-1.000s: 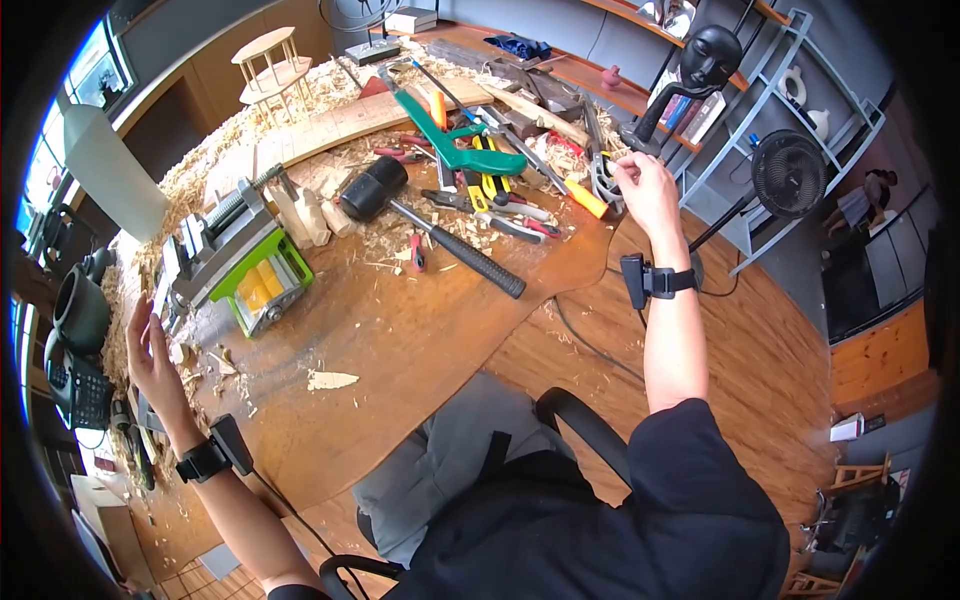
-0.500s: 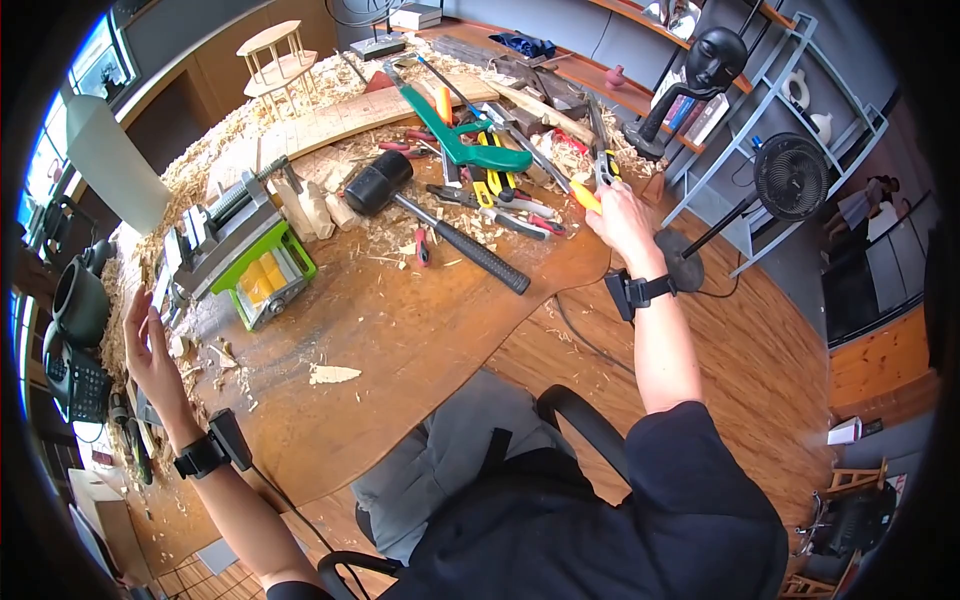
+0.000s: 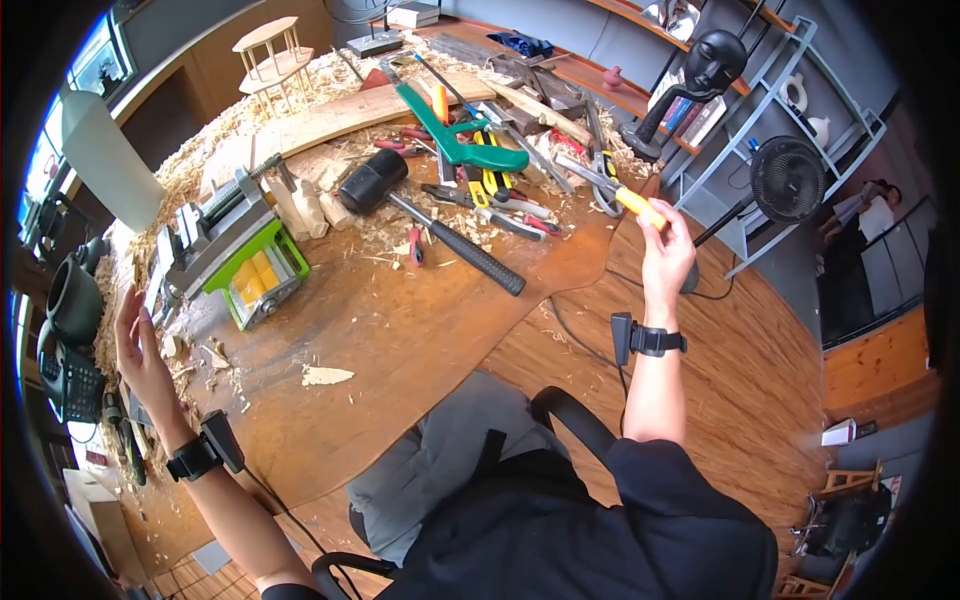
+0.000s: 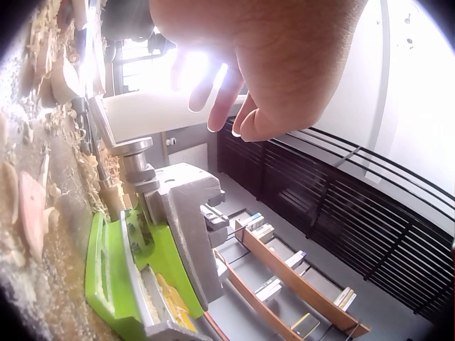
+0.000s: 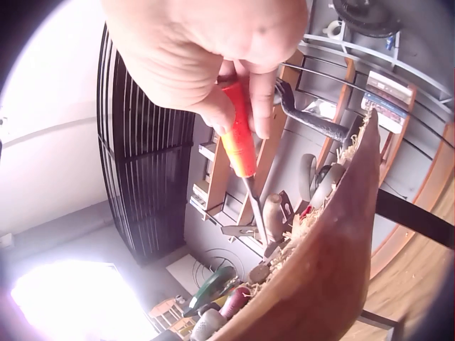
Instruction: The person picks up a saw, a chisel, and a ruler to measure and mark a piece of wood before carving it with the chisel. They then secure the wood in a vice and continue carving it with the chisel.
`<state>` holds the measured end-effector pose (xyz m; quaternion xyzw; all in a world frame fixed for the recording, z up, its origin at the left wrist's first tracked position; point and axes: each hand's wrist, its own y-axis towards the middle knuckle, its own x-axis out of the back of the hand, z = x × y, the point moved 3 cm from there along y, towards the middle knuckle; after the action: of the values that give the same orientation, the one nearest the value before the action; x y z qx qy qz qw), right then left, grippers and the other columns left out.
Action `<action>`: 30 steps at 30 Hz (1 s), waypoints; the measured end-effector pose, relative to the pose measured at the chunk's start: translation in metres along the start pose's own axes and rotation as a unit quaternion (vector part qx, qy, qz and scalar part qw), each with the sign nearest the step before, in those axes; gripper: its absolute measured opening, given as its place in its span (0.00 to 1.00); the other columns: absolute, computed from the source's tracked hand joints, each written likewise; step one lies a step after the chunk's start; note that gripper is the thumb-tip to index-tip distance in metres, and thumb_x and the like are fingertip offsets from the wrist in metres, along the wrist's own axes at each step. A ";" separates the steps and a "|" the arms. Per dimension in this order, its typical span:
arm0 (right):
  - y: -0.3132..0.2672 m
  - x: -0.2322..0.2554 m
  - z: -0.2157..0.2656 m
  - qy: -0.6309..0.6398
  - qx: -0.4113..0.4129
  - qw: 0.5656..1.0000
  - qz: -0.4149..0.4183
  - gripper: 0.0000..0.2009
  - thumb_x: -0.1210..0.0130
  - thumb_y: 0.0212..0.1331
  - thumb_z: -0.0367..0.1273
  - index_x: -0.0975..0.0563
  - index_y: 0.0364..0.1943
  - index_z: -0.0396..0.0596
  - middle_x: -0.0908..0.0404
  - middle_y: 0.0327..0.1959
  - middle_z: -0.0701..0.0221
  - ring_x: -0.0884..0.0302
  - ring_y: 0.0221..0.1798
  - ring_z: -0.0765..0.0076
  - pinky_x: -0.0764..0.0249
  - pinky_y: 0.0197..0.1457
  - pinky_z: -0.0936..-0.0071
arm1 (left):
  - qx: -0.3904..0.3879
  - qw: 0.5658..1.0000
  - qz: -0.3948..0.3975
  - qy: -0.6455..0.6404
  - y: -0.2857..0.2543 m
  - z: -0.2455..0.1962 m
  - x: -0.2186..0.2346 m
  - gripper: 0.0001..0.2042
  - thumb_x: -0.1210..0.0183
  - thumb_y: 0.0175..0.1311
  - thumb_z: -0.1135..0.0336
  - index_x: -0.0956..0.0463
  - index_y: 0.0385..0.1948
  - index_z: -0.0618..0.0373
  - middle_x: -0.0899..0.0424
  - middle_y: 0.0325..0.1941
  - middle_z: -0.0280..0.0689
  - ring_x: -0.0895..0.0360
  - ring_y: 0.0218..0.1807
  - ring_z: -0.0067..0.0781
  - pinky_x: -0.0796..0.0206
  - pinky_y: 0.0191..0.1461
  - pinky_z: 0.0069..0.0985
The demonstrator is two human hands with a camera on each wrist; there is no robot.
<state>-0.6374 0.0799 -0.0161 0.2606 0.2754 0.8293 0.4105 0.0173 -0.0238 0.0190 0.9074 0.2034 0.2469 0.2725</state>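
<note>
My right hand (image 3: pixel 668 262) grips the yellow-orange handle of a chisel (image 3: pixel 636 206), held above the table's right edge. Its metal blade points away over the tools, and in the right wrist view the orange handle (image 5: pixel 239 135) sits between thumb and fingers. My left hand (image 3: pixel 148 368) is over the left side of the table with its fingers extended, holding nothing. Nearest to it is a grey metal vise (image 3: pixel 215 235) beside a bright green tray with yellow pieces (image 3: pixel 258 285). The left wrist view shows that vise (image 4: pixel 188 213) below the fingers.
A black mallet (image 3: pixel 373 182) lies mid-table, handle toward me. Behind it are a green-handled saw (image 3: pixel 480 157), several pliers (image 3: pixel 500 215) and a long board (image 3: pixel 340 120). A small wooden stool model (image 3: pixel 272 70) stands among shavings. A black fan (image 3: pixel 788 180) stands right of the table.
My right hand reached down to the tools, took hold of the chisel by its handle, and has drawn it back toward me and to the right. The left hand has barely moved.
</note>
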 end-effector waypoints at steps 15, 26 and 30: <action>-0.015 0.006 0.050 0.409 -0.120 0.904 0.018 0.11 0.44 0.64 0.26 0.26 0.50 0.40 0.23 0.52 0.59 0.20 0.52 0.59 0.19 0.57 0.64 | -0.007 1.000 0.004 0.018 -0.001 -0.002 0.000 0.16 0.50 0.73 0.69 0.27 0.59 0.59 0.22 0.59 0.40 0.26 0.60 0.29 0.36 0.65 0.26; -0.017 0.001 0.047 0.435 -0.192 0.880 0.001 0.12 0.44 0.66 0.30 0.25 0.49 0.38 0.19 0.46 0.59 0.16 0.45 0.61 0.17 0.52 0.71 | -0.011 1.000 -0.001 0.026 -0.001 -0.007 0.001 0.16 0.49 0.73 0.68 0.27 0.59 0.59 0.23 0.60 0.40 0.26 0.61 0.29 0.37 0.66 0.26; -0.017 -0.001 0.032 0.357 -0.322 0.874 -0.074 0.12 0.41 0.65 0.35 0.22 0.42 0.38 0.17 0.39 0.60 0.15 0.40 0.66 0.17 0.47 0.76 | -0.004 1.000 0.002 0.009 0.000 -0.003 0.001 0.16 0.49 0.73 0.67 0.26 0.59 0.58 0.22 0.60 0.39 0.26 0.61 0.29 0.37 0.66 0.27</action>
<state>-0.6068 0.0960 -0.0046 -0.2208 0.1395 0.8761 0.4053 0.0165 -0.0220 0.0213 0.9043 0.2029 0.2568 0.2740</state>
